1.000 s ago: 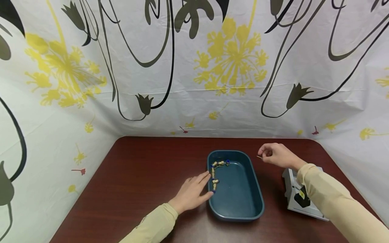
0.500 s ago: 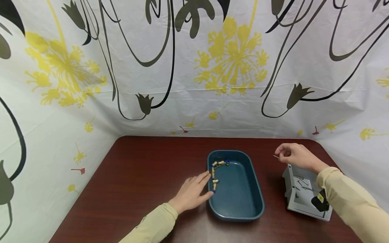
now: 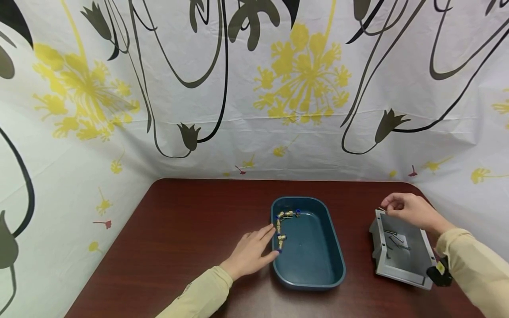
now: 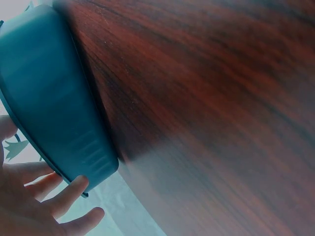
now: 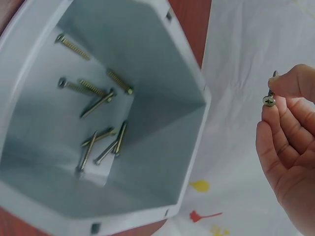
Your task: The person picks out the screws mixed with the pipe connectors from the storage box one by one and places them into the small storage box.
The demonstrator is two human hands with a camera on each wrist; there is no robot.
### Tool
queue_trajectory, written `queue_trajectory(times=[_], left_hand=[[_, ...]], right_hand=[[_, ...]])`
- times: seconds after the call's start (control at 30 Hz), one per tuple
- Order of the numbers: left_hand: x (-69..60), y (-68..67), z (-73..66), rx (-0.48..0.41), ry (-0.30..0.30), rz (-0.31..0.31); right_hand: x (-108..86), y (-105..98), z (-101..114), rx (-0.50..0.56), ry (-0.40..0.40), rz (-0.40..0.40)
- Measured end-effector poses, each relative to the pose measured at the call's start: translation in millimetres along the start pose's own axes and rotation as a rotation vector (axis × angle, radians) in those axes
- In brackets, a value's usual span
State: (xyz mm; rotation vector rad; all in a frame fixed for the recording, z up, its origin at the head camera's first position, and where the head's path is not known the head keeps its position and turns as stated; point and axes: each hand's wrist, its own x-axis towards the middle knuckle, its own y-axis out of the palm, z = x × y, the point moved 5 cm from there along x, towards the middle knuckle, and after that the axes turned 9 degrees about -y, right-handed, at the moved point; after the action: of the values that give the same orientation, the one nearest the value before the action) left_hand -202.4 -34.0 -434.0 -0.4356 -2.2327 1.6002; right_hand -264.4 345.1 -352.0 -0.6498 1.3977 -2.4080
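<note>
My right hand [image 3: 415, 213] is at the far edge of the grey bin [image 3: 403, 277]. In the right wrist view, its thumb and fingers pinch a small screw [image 5: 268, 101], its cross-slotted head showing. Inside the bin lie several loose screws [image 5: 97, 103]. My left hand [image 3: 251, 251] rests at the left rim of the blue-green tray [image 3: 340, 247], its fingers extended; the left wrist view shows fingertips [image 4: 78, 183] against the rim. Several brass fittings with blue ends [image 3: 279, 226] lie along the tray's left inner side.
The dark red-brown table [image 3: 199, 212] carries the tray in the middle and the bin to its right, with a gap between. A white patterned cloth [image 3: 238, 97] hangs behind the far edge. A black wrist camera [image 3: 439, 272] hangs beside the bin's near right corner.
My right hand has moved right with the screw, from beside the tray to the bin's far edge. The bin's inside has come into view. My left hand and the tray stay still.
</note>
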Motion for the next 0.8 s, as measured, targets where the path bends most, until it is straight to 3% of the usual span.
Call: queue_trajectory(times=[0.4, 0.57, 0.8], left_hand=[[0.2, -0.1, -0.3, 0.002, -0.004, 0.006], [-0.1, -0.9, -0.9, 0.004, -0.003, 0.009], [-0.3, -1.0, -0.4, 0.009, -0.001, 0.01]], right_hand=[[-25.2, -3, -20, -0.026, 0.034, 0.013], [-30.3, 0, -24, -0.02, 0.064, 0.049], [-33.0, 6, -25, 0.001, 0.073, 0.031]])
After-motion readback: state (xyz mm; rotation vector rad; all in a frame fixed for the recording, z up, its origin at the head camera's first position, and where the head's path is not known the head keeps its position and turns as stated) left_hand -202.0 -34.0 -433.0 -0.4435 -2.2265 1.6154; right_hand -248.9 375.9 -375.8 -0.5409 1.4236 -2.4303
